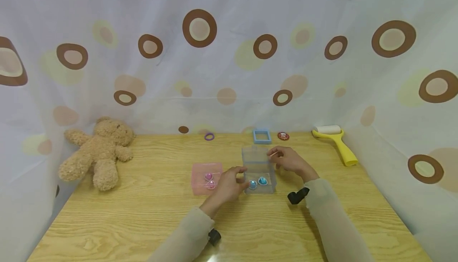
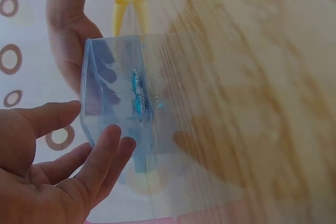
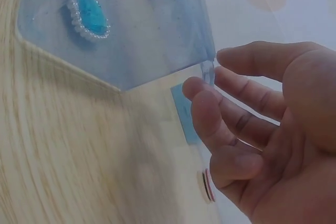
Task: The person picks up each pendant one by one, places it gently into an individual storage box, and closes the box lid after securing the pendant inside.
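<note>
A clear bluish plastic box (image 1: 260, 191) sits on the table with its lid (image 1: 255, 154) raised at the back. Inside are two blue gems (image 1: 262, 181) edged with pearly beads, also seen through the wall in both wrist views. My left hand (image 1: 229, 184) rests at the box's left side, thumb and fingers loosely spread, fingertips at the wall. At the lid's right corner is my right hand (image 1: 288, 159); its thumb and bent fingers (image 3: 206, 114) pinch a small clear piece there. Beside my left hand, a pink box (image 1: 196, 191) contains pink gems (image 1: 209, 176).
A teddy bear (image 1: 94, 152) leans at the far left. Along the back lie a purple ring (image 1: 209, 136), a blue square frame (image 1: 255, 138) and a red round token (image 1: 283, 136). A yellow-handled lint roller (image 1: 344, 150) lies back right, near the dotted curtain (image 1: 229, 67).
</note>
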Action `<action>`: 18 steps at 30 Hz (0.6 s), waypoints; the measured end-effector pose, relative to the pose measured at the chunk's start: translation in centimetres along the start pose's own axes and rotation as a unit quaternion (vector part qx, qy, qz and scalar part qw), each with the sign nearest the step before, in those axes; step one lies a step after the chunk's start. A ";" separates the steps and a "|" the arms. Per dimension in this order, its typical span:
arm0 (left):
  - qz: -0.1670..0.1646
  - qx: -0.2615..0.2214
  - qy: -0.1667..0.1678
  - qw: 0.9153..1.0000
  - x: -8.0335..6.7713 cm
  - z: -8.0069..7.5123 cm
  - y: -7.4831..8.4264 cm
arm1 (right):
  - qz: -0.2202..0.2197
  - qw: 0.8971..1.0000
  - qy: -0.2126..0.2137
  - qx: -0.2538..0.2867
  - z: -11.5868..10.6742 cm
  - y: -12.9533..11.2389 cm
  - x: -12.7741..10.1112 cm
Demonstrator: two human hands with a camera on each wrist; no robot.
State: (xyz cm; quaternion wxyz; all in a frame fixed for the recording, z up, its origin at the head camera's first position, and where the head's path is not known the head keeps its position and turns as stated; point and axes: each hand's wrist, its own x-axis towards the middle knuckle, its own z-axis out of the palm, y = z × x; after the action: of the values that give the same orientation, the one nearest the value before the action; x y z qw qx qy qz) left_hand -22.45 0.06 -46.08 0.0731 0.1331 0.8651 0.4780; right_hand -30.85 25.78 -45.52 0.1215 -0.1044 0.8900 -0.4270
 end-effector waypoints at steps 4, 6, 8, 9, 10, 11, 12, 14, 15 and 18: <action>0.003 0.001 -0.001 1.000 0.0 0.0 0.1 | -0.004 1.000 0.012 0.015 -0.3 -0.3 -0.2; 0.002 0.000 -0.002 1.000 0.0 0.0 0.1 | -0.003 1.000 0.017 0.022 -0.4 -0.4 -0.3; 0.000 -0.001 -0.003 1.000 0.0 0.0 0.2 | -0.003 0.999 0.021 0.030 -0.6 -0.5 -0.3; -0.001 -0.002 -0.003 1.000 0.0 0.0 0.2 | -0.006 0.999 0.022 0.034 -0.7 -0.5 -0.4; -0.003 -0.002 -0.003 1.000 -0.1 0.0 0.2 | -0.009 0.999 0.022 0.036 -0.7 -0.4 -0.4; -0.005 -0.002 -0.004 1.000 -0.1 0.0 0.3 | -0.011 0.999 0.022 0.038 -0.8 -0.4 -0.4; -0.007 -0.003 -0.004 1.000 -0.1 0.0 0.3 | -0.015 0.999 0.023 0.038 -0.8 -0.4 -0.4; -0.010 -0.001 -0.004 1.000 -0.1 0.0 0.3 | -0.022 0.999 0.024 0.036 -0.9 -0.3 -0.4; -0.011 0.000 -0.004 1.000 -0.1 0.0 0.3 | -0.023 0.999 0.025 0.032 -0.9 -0.3 -0.4; -0.014 0.003 -0.004 1.000 0.0 0.1 0.3 | -0.028 0.999 0.032 0.023 -1.0 -0.6 -0.6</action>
State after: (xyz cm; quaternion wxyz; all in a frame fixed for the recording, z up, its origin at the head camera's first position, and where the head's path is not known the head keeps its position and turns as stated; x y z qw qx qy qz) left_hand -22.36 0.25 -45.90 0.0824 0.1233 0.8680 0.4739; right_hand -30.56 26.36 -44.39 0.0835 -0.1129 0.8800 -0.4537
